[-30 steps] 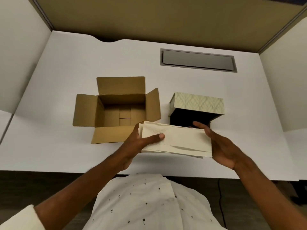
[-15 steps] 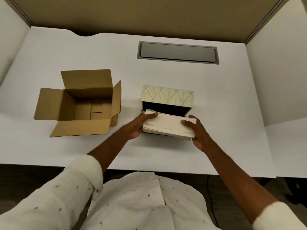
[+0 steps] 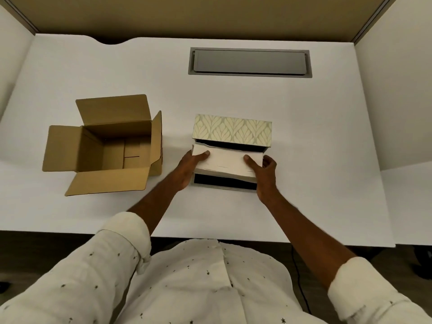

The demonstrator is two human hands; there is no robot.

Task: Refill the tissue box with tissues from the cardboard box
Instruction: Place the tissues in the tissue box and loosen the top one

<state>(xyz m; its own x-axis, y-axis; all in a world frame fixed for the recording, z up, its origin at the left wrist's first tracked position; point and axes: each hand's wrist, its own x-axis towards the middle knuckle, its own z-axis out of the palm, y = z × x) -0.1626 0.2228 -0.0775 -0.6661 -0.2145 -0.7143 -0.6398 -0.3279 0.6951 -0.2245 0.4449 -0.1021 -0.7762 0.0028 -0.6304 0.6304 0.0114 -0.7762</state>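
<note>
A stack of white tissues [image 3: 225, 161] hangs over the open tissue box [image 3: 222, 182], whose dark inside shows before and behind the stack. The box's leaf-patterned lid [image 3: 232, 129] stands up at its far side. My left hand [image 3: 190, 166] grips the stack's left end with the thumb on top. My right hand [image 3: 263, 170] grips the right end the same way. The brown cardboard box [image 3: 109, 146] sits to the left with its flaps spread, and no tissues show inside it.
Everything rests on a white desk [image 3: 315, 136] with partition walls on three sides. A grey cable hatch [image 3: 250, 63] is set into the desk behind the tissue box. The desk's front edge runs just before my forearms.
Both hands carried the tissue stack from in front of the cardboard box rightward and away from me, over the tissue box opening, and it now sits lower between the box walls.
</note>
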